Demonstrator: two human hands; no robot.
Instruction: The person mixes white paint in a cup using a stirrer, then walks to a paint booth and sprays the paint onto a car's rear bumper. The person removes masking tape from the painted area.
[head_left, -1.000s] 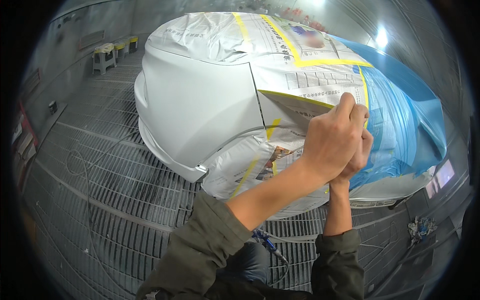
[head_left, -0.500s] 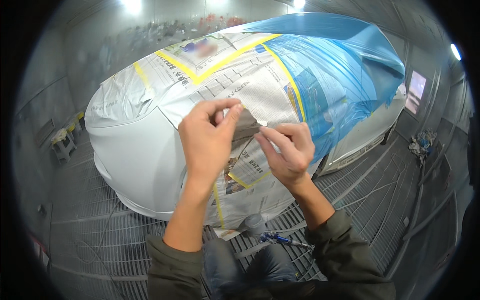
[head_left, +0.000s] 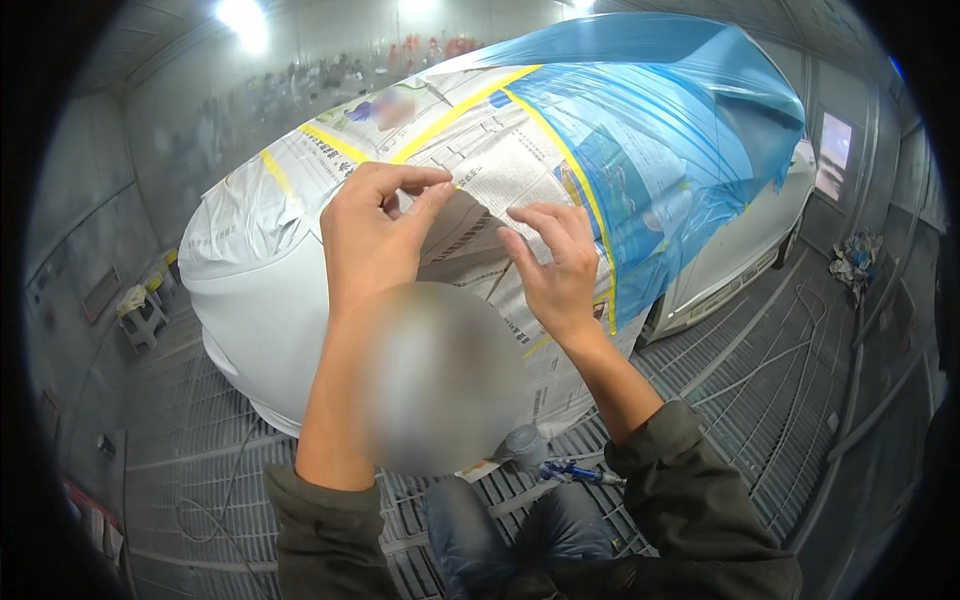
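A car body stands before me, covered with newspaper [head_left: 505, 165] that is edged with yellow masking tape [head_left: 562, 145]. My left hand [head_left: 378, 220] is closed in a pinch on the edge of a lifted, shaded newspaper flap [head_left: 460, 235], where a speck of yellow shows at the fingertips. Just right of the flap, my right hand [head_left: 560, 275] is open, thumb and fingers apart, with nothing visible in it. Whether its fingertips touch the paper I cannot tell. A blurred round patch hides part of the lower newspaper and the area beside my left forearm.
Blue plastic film [head_left: 690, 130] wraps the car's far right part. The bare pale bumper [head_left: 260, 310] curves at left. On the grating floor [head_left: 720, 380], a grey cup [head_left: 522, 445] and a blue spray gun [head_left: 575, 470] are near my knees. A hose [head_left: 805, 345] lies at right, a stool [head_left: 142, 315] far left.
My right hand has gone from a pinch at the flap to open fingers. Both hands appear farther left and slightly higher in view. The blurred patch now covers the lower paper.
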